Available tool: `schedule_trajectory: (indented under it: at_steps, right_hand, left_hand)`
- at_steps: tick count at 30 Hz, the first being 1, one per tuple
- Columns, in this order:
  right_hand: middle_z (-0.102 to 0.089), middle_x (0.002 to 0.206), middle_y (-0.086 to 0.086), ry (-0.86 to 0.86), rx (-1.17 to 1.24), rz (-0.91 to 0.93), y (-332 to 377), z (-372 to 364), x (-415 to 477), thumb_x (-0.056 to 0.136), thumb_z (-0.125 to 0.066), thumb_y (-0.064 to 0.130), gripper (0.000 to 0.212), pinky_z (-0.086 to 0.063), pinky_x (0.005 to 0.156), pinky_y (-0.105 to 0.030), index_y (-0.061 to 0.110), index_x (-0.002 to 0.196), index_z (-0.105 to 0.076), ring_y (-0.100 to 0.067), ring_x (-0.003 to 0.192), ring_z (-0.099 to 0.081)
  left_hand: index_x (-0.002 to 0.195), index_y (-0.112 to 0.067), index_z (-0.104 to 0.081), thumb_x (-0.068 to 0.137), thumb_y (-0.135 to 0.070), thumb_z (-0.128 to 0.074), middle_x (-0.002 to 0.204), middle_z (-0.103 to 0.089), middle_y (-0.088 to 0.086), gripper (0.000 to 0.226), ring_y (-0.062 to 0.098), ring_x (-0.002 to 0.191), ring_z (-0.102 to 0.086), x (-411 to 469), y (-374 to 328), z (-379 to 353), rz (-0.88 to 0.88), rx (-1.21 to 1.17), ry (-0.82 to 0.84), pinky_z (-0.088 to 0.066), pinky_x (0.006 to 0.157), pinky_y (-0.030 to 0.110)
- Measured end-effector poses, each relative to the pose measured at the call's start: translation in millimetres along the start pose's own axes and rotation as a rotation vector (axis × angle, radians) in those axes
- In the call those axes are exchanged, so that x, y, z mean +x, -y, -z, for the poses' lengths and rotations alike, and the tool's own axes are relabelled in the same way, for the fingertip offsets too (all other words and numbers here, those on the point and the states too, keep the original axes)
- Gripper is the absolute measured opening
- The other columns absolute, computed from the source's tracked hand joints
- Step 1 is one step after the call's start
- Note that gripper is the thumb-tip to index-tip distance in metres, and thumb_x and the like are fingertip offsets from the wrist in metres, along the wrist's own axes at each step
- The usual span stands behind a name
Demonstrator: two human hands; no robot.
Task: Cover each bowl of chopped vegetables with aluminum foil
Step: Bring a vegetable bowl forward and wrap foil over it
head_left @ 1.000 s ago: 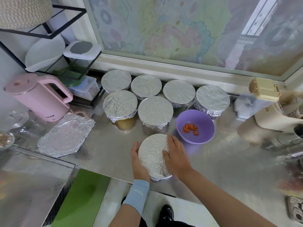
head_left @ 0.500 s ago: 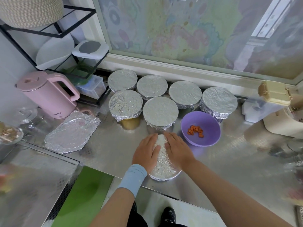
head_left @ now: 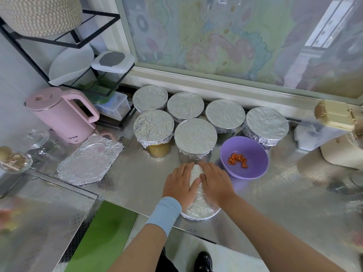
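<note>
Foil-covered bowl [head_left: 198, 212] stands upright at the worktop [head_left: 137, 173] front edge; it is round, with no long axis. Left hand [head_left: 179, 186] and right hand [head_left: 216, 182] press flat on top, fingers [head_left: 185, 170] straight and together.

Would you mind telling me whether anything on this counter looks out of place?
Only the purple bowl of orange cubes stands out: it sits uncovered, while the bowls behind it wear foil.

The left hand [head_left: 179, 185] no longer cups the left side of the foil-covered bowl [head_left: 200, 211]; it now lies flat on top, thumb touching the right hand [head_left: 215, 183], which sits nearer the middle.
</note>
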State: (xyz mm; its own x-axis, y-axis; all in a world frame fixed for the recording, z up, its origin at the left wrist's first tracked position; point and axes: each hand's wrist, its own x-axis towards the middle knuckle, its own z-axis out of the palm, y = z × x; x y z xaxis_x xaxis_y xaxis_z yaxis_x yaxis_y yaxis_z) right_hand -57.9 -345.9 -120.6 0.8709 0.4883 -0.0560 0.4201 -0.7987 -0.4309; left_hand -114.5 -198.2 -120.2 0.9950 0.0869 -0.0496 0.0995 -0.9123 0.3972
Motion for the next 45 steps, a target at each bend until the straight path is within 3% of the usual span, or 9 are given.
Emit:
schedule_trajectory:
  at_steps: [13,17,23,31,34,37,39,42,45]
  right_hand:
    - [-0.046,0.138,0.009,0.031,0.124,-0.024,-2,2,1,0.1,-0.036,0.028,0.045,-0.042,0.098,-0.033,0.033,0.144,-0.035,-0.014,0.125,-0.047]
    - [-0.016,0.161,-0.003,0.04,0.106,0.031,-3,10,-8,0.096,-0.032,0.044,0.062,-0.024,0.117,-0.039,0.023,0.154,-0.021,-0.02,0.148,-0.016]
    - [0.003,0.164,-0.007,0.09,-0.13,0.379,-4,13,-44,0.074,-0.045,0.086,0.116,0.001,0.121,-0.043,0.013,0.156,-0.01,-0.021,0.15,0.008]
    - [-0.012,0.162,-0.014,0.106,-0.205,0.365,-7,5,-50,0.07,-0.049,0.086,0.121,-0.019,0.117,-0.052,0.002,0.152,-0.023,-0.027,0.151,-0.005]
    - [-0.004,0.163,-0.013,0.133,-0.223,0.333,-8,5,-51,0.061,-0.054,0.088,0.131,-0.011,0.119,-0.05,0.005,0.154,-0.015,-0.027,0.151,0.001]
    - [0.017,0.162,-0.008,0.171,-0.182,0.259,-7,11,-51,0.052,-0.045,0.096,0.141,0.005,0.121,-0.044,0.015,0.156,0.004,-0.024,0.148,0.02]
    - [0.022,0.16,0.0,0.161,-0.027,0.121,-7,18,-46,0.068,-0.039,0.09,0.122,0.0,0.122,-0.042,0.02,0.155,0.009,-0.017,0.147,0.021]
    - [0.011,0.162,0.007,0.183,0.172,-0.033,-6,24,-37,0.093,-0.046,0.058,0.088,-0.008,0.121,-0.033,0.022,0.156,0.005,-0.009,0.149,0.005]
    - [-0.002,0.164,0.001,0.124,0.209,-0.081,-3,19,-37,0.098,-0.047,0.042,0.077,-0.009,0.119,-0.028,0.016,0.156,-0.004,-0.013,0.149,-0.004]
  left_hand:
    - [0.149,-0.03,-0.034,0.09,-0.053,-0.026,0.152,-0.038,-0.006,0.064,0.012,0.139,-0.035,-5,6,4,0.056,-0.396,-0.054,-0.031,0.115,0.035]
    - [0.151,-0.021,-0.03,0.091,-0.057,-0.038,0.162,-0.015,-0.002,0.071,0.014,0.149,-0.011,-23,14,8,-0.166,-0.224,-0.069,-0.008,0.122,0.037]
    - [0.156,-0.009,0.001,0.07,-0.089,-0.043,0.163,0.014,0.003,0.125,0.014,0.148,0.019,-42,23,7,-0.361,0.147,0.141,0.009,0.121,0.036]
    - [0.155,-0.01,0.005,0.069,-0.089,-0.047,0.163,0.014,0.003,0.128,0.013,0.148,0.021,-34,28,2,-0.356,0.174,0.17,0.009,0.121,0.036]
    - [0.154,-0.014,0.013,0.066,-0.088,-0.048,0.161,0.021,-0.001,0.13,0.012,0.146,0.025,-38,29,8,-0.257,0.134,0.137,0.009,0.122,0.035]
    - [0.152,-0.022,0.018,0.071,-0.064,-0.068,0.158,0.024,-0.011,0.125,0.007,0.145,0.024,-51,36,12,-0.023,-0.131,0.169,0.003,0.121,0.031]
    - [0.154,-0.031,0.008,0.08,-0.037,-0.071,0.16,0.013,-0.014,0.108,0.006,0.148,0.011,-60,33,14,0.143,-0.419,0.17,-0.005,0.122,0.033]
    - [0.148,-0.04,-0.015,0.096,-0.009,-0.05,0.16,-0.013,-0.013,0.07,0.007,0.147,-0.011,-66,14,16,0.366,-0.794,0.013,-0.01,0.12,0.029]
    - [0.153,-0.032,-0.017,0.104,-0.019,-0.041,0.158,-0.021,-0.012,0.057,0.003,0.14,-0.022,-62,-9,11,0.466,-0.935,-0.037,-0.013,0.119,0.026]
